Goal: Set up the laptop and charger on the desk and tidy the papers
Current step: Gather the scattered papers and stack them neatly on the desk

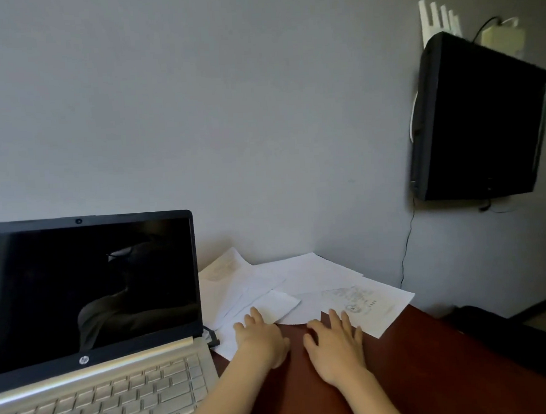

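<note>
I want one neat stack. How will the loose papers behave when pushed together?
The papers look thin and overlap, so they will probably slide over each other. A single sheet would likely flop if lifted by an edge. The smooth desk should add little drag.

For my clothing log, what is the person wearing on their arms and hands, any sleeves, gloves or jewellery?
Nothing shows. Both forearms are bare to the picture's bottom edge, with no sleeves. The left hand and right hand carry no gloves, watch or bracelet; no rings show on the fingers.
</note>
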A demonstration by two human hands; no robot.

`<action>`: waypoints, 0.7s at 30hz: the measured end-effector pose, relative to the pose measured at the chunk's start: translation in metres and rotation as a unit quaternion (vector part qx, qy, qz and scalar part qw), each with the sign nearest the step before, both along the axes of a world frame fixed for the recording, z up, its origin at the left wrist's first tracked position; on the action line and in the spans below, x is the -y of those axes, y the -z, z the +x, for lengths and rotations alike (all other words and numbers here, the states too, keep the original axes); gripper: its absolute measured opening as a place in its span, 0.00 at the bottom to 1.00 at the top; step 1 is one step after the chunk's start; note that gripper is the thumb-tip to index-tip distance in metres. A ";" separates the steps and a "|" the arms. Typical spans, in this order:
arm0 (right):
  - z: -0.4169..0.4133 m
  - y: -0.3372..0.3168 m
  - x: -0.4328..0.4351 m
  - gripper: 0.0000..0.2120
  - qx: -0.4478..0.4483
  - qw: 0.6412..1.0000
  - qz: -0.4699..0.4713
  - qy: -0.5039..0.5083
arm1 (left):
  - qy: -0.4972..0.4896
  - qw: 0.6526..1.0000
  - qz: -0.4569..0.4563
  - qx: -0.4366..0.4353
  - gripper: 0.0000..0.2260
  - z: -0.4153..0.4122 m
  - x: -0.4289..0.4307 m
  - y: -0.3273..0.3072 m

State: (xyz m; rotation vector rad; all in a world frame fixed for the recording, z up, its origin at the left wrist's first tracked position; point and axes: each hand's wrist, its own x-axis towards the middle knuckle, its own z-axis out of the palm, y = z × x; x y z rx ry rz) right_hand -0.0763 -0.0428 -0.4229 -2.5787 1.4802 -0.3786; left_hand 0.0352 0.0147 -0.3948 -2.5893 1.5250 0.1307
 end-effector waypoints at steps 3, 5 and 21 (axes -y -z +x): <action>0.003 -0.001 0.006 0.21 -0.009 1.000 -0.011 -0.028 | -0.038 0.999 -0.007 0.038 0.23 0.007 0.016 0.009; 0.005 -0.001 0.009 0.22 -0.022 0.998 -0.013 -0.054 | -0.066 0.996 -0.006 0.058 0.24 0.008 0.023 0.015; -0.006 -0.007 0.010 0.24 0.080 0.997 -0.004 0.010 | 0.056 0.977 -0.133 0.157 0.15 -0.013 0.027 0.025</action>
